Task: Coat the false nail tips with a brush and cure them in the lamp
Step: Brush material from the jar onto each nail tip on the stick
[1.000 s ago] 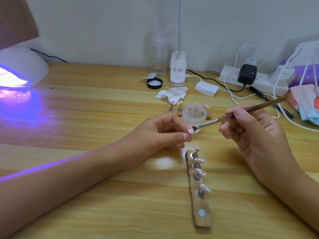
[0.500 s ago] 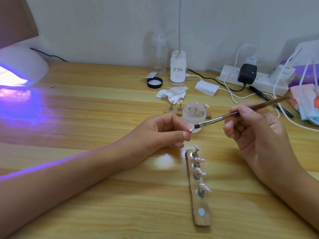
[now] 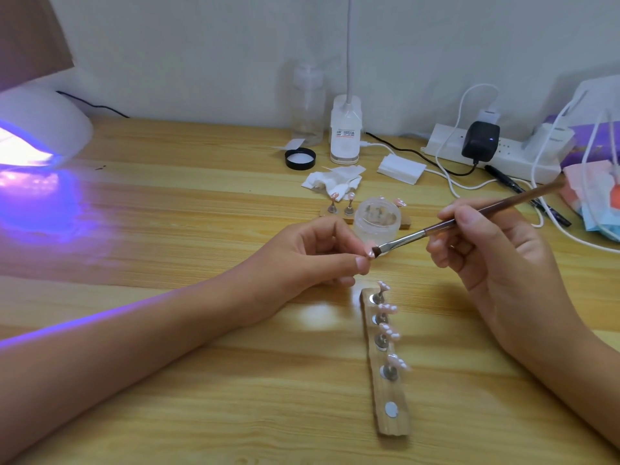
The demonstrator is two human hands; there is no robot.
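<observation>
A: Around the work?

B: Far left, lamp (image 3: 43, 129) lit violet, glow spilling over the wooden surface (image 3: 201, 397). Along the far wall, clear bottle (image 3: 308, 102), white lamp base (image 3: 345, 129), power strip (image 3: 503, 157) with black adapter (image 3: 480, 139) plugged in, and white cables (image 3: 451, 182) trailing right. Nearer than those, black lid (image 3: 300, 158), crumpled tissue (image 3: 335, 182) and small white box (image 3: 401, 168).

A: Anything in the way?

B: Open jar (image 3: 377, 218) just beyond the two hands, partly hiding a short strip (image 3: 405, 223) with more tips on stands. Near centre, long strip (image 3: 394, 424) lying near to far. Four stands with pink tips (image 3: 387, 308) on its far part, one bare metal disc toward the near end.

A: Left grip (image 3: 302, 260)?

B: Closed on a single tip (image 3: 370, 254), pinched between thumb and forefinger, held above the surface just beyond the long strip's far end. Remaining fingers curled underneath. Forearm lying along the surface. Cannot tell whether a stand sits under the tip, hidden by fingers.

A: Right grip (image 3: 493, 250)?

B: Curled round the brush (image 3: 516, 202), pen-fashion. Handle slanting up to the far right, bristles down at the pinched tip, seemingly touching it, right in front of the jar.
</observation>
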